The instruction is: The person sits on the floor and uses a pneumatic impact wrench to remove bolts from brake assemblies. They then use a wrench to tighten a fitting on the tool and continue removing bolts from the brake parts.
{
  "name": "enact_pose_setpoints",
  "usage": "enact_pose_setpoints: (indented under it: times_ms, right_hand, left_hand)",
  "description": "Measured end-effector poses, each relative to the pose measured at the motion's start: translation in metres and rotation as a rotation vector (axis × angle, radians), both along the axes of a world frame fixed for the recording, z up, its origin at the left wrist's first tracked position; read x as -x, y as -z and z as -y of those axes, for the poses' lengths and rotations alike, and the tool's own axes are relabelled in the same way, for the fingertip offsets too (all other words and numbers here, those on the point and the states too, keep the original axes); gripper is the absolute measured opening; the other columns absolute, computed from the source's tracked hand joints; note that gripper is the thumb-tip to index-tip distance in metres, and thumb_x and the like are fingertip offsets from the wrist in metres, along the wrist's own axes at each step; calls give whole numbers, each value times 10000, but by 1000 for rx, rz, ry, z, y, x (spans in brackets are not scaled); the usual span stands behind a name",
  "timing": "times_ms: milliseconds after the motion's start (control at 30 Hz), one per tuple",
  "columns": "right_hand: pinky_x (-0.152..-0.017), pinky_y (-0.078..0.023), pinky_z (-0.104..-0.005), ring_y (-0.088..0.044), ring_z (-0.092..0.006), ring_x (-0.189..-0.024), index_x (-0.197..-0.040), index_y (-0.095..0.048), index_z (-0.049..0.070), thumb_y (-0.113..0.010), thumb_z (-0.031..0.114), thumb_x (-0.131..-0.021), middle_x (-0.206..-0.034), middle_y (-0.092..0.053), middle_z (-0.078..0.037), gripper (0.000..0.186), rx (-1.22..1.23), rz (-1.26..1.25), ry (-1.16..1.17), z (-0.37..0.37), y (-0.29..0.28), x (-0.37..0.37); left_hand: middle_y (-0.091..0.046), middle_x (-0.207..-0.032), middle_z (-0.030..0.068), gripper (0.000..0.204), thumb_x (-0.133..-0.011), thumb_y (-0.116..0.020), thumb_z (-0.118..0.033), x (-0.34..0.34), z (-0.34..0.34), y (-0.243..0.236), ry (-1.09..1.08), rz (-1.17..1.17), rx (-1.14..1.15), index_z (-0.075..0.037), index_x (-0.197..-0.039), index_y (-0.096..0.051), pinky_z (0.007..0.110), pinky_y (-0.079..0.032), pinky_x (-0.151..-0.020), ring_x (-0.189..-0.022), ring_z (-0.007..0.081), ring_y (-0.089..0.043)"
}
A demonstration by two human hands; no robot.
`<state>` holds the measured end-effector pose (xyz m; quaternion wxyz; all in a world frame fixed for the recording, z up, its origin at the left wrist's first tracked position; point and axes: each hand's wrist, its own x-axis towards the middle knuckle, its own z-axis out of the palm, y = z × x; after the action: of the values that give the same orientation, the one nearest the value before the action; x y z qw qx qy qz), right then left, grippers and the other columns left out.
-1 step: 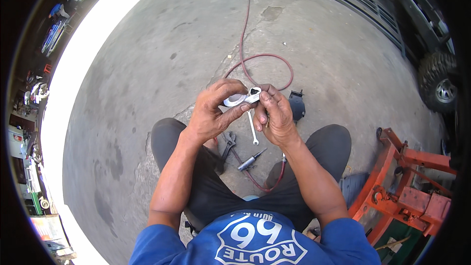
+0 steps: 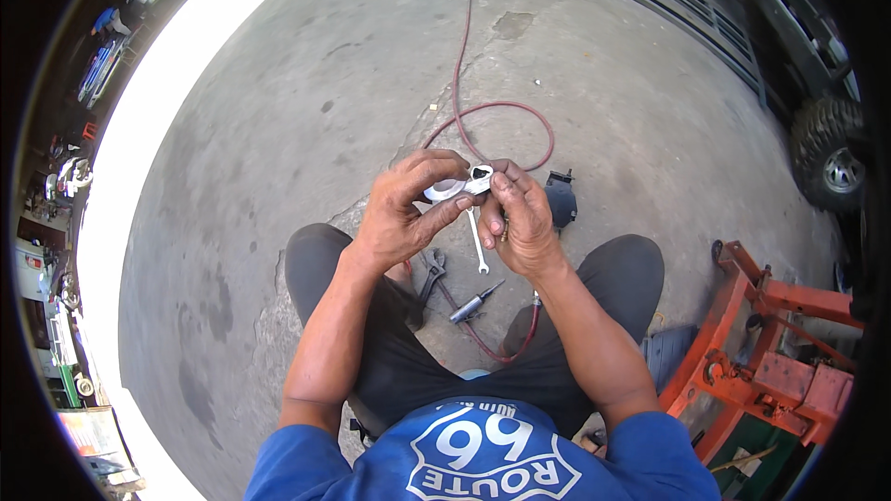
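Observation:
Both hands meet above the floor between my knees. My left hand (image 2: 413,201) is closed, its thumb and fingers curved around a white ring-shaped roll (image 2: 444,191) that looks like thread seal tape. My right hand (image 2: 525,213) pinches a small white and metallic piece with a dark hole (image 2: 481,173), right against the roll; its exact kind is unclear. A bit of brass-coloured metal (image 2: 504,228) shows under the right fingers. Below the hands, on the concrete, lie a spanner (image 2: 480,246), an adjustable wrench (image 2: 432,269) and a grey pointed air tool (image 2: 475,302).
A red air hose (image 2: 506,104) loops across the floor ahead and passes near my feet. Beyond my right hand stands a dark rounded part (image 2: 561,199). An orange steel jack or stand (image 2: 752,353) is at the right, with a vehicle wheel (image 2: 829,162) farther off.

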<state>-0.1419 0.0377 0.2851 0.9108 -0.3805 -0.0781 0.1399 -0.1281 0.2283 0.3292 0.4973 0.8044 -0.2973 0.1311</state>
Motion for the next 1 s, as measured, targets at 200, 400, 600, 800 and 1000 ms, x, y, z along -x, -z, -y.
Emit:
enact_pose_setpoints:
  times_ms: [200, 400, 600, 800, 1000]
  right_hand:
    - [-486, -495, -245, -497, -46, -592, -1150, -591, 8, -583, 265, -1076, -888, -602, -55, 268, 18, 6, -5, 0, -3, -4]
    - [-488, -505, -251, -506, -55, -594, -1166, -580, 4, -586, 272, -1075, -887, -589, -53, 283, 97, 13, 50, -4, -3, -5]
    - [-487, -506, -257, -512, -63, -590, -1149, -557, -12, -586, 257, -1076, -883, -579, -64, 280, 191, 37, 168, -8, -2, -3]
    - [-480, -507, -261, -519, -64, -588, -1133, -551, -12, -573, 239, -1082, -866, -579, -67, 257, 239, 66, 225, -9, 0, -2]
    - [-474, -509, -258, -509, -61, -582, -1139, -556, -4, -569, 244, -1082, -876, -579, -62, 255, 184, 8, 162, -10, -1, 1]
  left_hand:
    - [-699, -1023, 108, 236, -845, -786, -31, -5, 3, -5, -29, 83, -51, -57, -1067, -709, 382, -551, -787, -940, 269, -692]
    - [-708, -1009, 121, 203, -851, -770, -22, -5, 3, -7, -94, 134, -124, -53, -1048, -735, 379, -560, -761, -917, 283, -705]
    - [-719, -974, 115, 222, -836, -796, -44, -3, 3, -6, -113, 196, -157, -66, -1053, -753, 375, -569, -726, -879, 280, -719]
    - [-720, -968, 105, 270, -777, -854, -71, -2, -1, -9, -74, 146, -244, -86, -1031, -766, 364, -568, -691, -851, 262, -724]
    - [-721, -964, 96, 266, -763, -846, -35, -1, -1, -8, -107, 196, -246, -100, -1008, -764, 361, -569, -678, -849, 258, -728]
